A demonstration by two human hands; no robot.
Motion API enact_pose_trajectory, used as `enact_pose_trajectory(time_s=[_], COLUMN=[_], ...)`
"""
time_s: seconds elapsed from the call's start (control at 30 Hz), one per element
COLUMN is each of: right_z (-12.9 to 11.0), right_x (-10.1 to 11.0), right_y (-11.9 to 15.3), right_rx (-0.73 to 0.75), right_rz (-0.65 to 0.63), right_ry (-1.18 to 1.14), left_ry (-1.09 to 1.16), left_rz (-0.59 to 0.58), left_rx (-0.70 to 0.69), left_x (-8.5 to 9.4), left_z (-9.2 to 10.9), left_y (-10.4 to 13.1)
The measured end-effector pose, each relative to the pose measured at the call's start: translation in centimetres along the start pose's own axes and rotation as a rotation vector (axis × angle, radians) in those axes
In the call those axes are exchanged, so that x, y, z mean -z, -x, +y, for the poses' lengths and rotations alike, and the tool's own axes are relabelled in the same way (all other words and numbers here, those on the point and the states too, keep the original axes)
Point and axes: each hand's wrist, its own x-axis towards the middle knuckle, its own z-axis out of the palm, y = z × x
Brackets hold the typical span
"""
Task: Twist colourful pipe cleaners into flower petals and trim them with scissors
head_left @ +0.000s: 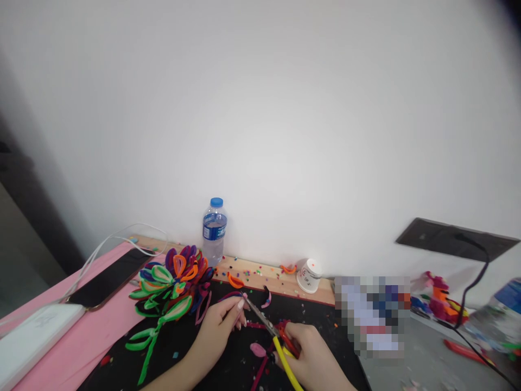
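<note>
My left hand (pixel 222 323) is closed in a pinch on a dark purple-blue pipe cleaner (pixel 228 295), part of it hidden by the fingers. In my right hand (pixel 303 347) are scissors (pixel 260 316) with yellow and red handles, their metal tips at my left fingertips. Whether the blades touch the pipe cleaner I cannot tell. Below the blades lie a magenta pipe cleaner (pixel 257 374) and a pink petal-shaped loop (pixel 257 349). Left of my left hand is a bunch of looped pipe-cleaner flowers (pixel 179 279) with a green leafy stem (pixel 147 355).
A water bottle (pixel 215 231) and an upturned paper cup (pixel 309 276) stand by the wall. Orange loops (pixel 235 280) and small scraps lie around the black mat (pixel 228 374). At left are a phone (pixel 109 279), white box (pixel 36 342) and cable; at right, a black cord (pixel 464 304).
</note>
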Motion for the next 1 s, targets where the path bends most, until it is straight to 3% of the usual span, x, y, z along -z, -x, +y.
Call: enact_pose_trajectory(time_s=[0.5,1.0], right_z=[-0.9,-1.3], right_x=[1.6,1.7], right_y=[0.6,0.6], right_rx=[-0.077,-0.064], right_rz=[-0.097,-0.103], right_ry=[-0.019,0.019], left_ry=[0.001,0.034], left_rz=[0.003,0.031], left_rx=[-0.021,-0.021], left_x=[0.1,0.1], left_z=[0.6,0.8], left_y=[0.2,0.3])
